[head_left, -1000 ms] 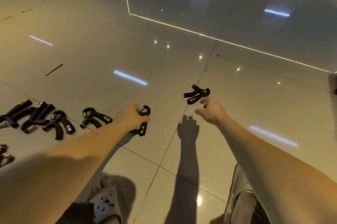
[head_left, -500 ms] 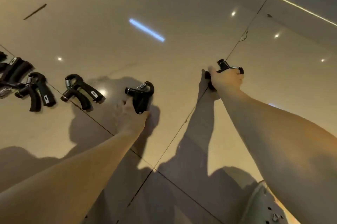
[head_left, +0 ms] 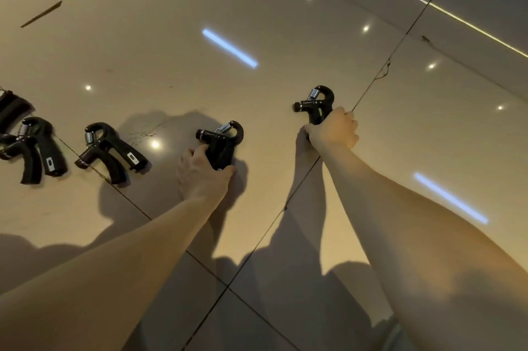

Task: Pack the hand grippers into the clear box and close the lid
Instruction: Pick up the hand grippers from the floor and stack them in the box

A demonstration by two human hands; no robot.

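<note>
Black hand grippers with steel springs lie on a glossy tiled floor. My left hand (head_left: 204, 176) grips the handles of one hand gripper (head_left: 221, 140) at the centre, its spring end pointing away from me. My right hand (head_left: 333, 129) holds the handles of a second hand gripper (head_left: 315, 103) further right, by a tile joint. Another gripper (head_left: 110, 150) lies loose to the left, and a further one (head_left: 35, 147) beside it. The clear box is not in view.
More black grippers (head_left: 10, 107) are cut off by the left edge. Dark tile joints cross the floor (head_left: 257, 7), which reflects ceiling lights. A thin dark streak (head_left: 41, 14) marks the floor at far left. My forearms' shadows fall across the near tiles.
The view has dropped closer to the floor. My right hand, which was reaching a second ago, now holds the far-right gripper. My left hand has kept its grip on the centre one.
</note>
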